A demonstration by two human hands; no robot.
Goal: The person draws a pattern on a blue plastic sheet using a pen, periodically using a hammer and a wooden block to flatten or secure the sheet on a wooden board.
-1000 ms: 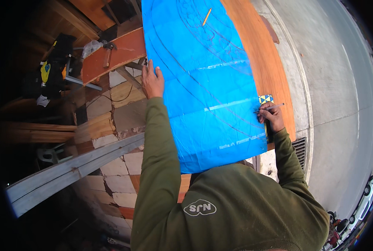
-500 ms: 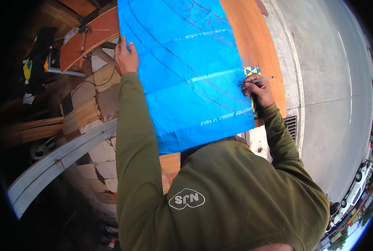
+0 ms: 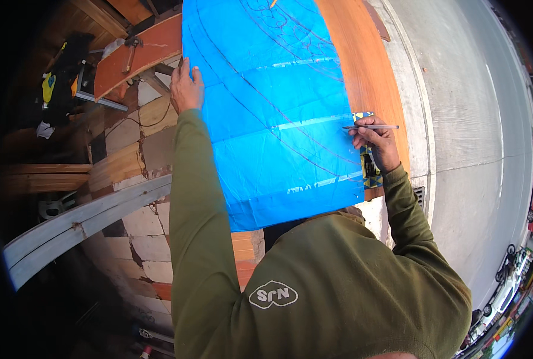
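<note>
A large blue sheet (image 3: 290, 149) with curved dark lines and swirling patterns drawn on it lies over a wooden board (image 3: 374, 72). My left hand (image 3: 187, 90) rests on the sheet's left edge with fingers stretched out, holding nothing. At the right edge, my right hand (image 3: 379, 145) is closed around a slim pen (image 3: 383, 126). The pen lies nearly level, its tip by the sheet's edge; whether it touches cannot be told. Beneath my right hand shows a yellow, blue and black patterned piece (image 3: 371, 173), partly covered.
At the left, a hammer (image 3: 131, 55) lies on a reddish-brown board (image 3: 153, 45). A long grey beam (image 3: 87, 227) crosses above the worn tiled floor (image 3: 144, 221). Beyond the board on the right run a kerb (image 3: 420, 102) and a road (image 3: 469, 119) with parked vehicles.
The view has shifted, so the sheet and both hands appear slightly lower and further right. The pen, still in my right hand, has tilted to nearly level. My left hand remains at the sheet's left edge.
</note>
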